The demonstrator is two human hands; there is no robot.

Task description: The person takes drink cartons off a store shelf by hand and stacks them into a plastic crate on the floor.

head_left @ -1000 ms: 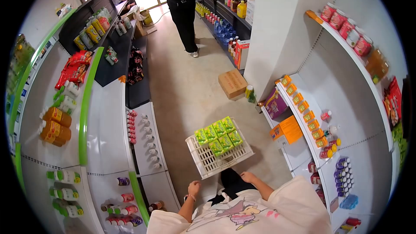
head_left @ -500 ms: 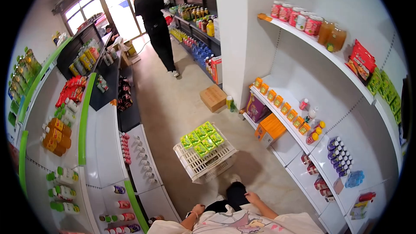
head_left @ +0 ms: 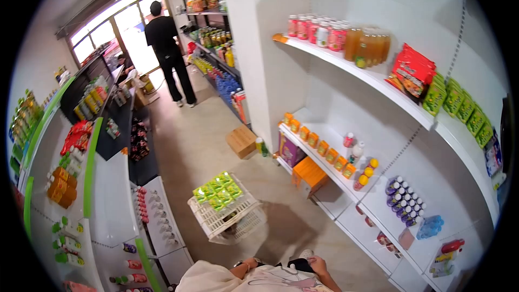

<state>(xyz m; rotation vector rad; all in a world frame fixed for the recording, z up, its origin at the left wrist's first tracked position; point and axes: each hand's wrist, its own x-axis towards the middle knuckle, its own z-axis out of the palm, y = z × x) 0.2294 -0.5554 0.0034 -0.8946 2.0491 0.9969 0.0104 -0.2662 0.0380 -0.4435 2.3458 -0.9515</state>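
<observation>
Closest, low at the lower edge, the person's left hand [head_left: 251, 263] sits against the front of a pale printed shirt [head_left: 270, 278], its fingers partly hidden, so I cannot tell whether they are apart or together. The right hand [head_left: 317, 265] hangs beside a dark trouser leg [head_left: 298, 264]; its fingers look bent, but I cannot tell whether they are together or touch the cloth. Just past the right hand's side shows a light shoe [head_left: 307, 254].

Ahead on the floor, apart from both hands, is a white slatted crate [head_left: 205, 218]. Green and yellow packs [head_left: 217, 190] sit grouped on top, toward its far side, with bare slats nearer the person. Beyond and to the right, small orange boxes [head_left: 323, 147] line a white shelf, above a larger orange carton [head_left: 309, 176]. Farther along the floor lies a brown cardboard box [head_left: 241, 141], a bottle [head_left: 262, 147] just beside it. Well beyond, another person in black [head_left: 167, 54] stands near bright glass doors [head_left: 148, 11].
</observation>
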